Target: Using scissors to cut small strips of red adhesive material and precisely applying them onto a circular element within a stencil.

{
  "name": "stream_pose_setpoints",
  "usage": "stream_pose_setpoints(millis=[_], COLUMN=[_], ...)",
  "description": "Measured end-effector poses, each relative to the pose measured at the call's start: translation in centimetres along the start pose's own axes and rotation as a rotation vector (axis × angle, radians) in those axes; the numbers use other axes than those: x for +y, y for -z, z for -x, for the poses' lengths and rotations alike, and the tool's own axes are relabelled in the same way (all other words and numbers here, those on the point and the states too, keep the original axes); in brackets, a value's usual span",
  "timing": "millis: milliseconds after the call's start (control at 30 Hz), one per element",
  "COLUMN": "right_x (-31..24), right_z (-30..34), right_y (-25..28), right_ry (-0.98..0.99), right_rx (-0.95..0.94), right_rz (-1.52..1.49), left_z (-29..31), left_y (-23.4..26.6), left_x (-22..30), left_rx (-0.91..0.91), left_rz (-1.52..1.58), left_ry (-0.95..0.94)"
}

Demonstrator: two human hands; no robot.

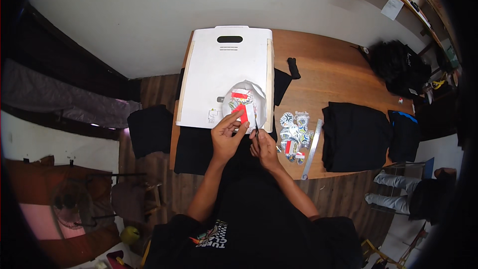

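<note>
My left hand (pixel 228 137) pinches a red-and-white film piece (pixel 243 115) between thumb and fingers. In my right hand (pixel 265 149) is a pair of dark scissors (pixel 257 123), its blades pointing away from me along the piece's right edge. How far apart the blades are is too small to tell. Both hands are above a round white bowl (pixel 263 97) holding patterned scraps and another red-and-white piece (pixel 241 92). Under the bowl is a large white panel (pixel 214 69) with a dark oval slot. To the right of my right hand, several cut printed graphics (pixel 295 132) are spread on the wooden table.
A metal ruler (pixel 312 149) lies beside the graphics on the wooden table (pixel 318 60). Farther right are folded black garments (pixel 356 137), with a black bag (pixel 398 67) behind. A small black roll (pixel 294 68) is near the panel. Black cloth (pixel 191 157) hangs at the table's front edge.
</note>
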State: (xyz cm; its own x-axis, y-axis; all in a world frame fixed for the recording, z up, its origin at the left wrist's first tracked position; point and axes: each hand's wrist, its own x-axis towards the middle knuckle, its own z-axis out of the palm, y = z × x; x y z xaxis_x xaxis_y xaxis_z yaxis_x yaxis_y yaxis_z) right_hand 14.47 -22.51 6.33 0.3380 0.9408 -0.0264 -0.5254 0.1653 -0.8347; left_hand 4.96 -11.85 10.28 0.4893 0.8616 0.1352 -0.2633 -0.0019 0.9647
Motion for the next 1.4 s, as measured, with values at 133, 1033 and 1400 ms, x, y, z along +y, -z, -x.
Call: stream_pose_setpoints(millis=[133,1033,1400], right_x=[0.00,-0.25,-0.42], right_z=[-0.22,-0.34,-0.16], right_y=[-0.25,0.03,0.25], right_ry=[0.008,0.002,-0.015], right_rx=[0.002,0.019,0.013], right_rz=[0.005,-0.005,0.003], left_z=[-0.06,0.40,0.02], left_y=[0.08,-0.20,0.08], left_x=[-0.06,0.03,0.34], left_rx=[0.019,-0.050,-0.082], left_rz=[-0.023,-0.028,-0.038], left_ry=[0.009,-0.008,0.024])
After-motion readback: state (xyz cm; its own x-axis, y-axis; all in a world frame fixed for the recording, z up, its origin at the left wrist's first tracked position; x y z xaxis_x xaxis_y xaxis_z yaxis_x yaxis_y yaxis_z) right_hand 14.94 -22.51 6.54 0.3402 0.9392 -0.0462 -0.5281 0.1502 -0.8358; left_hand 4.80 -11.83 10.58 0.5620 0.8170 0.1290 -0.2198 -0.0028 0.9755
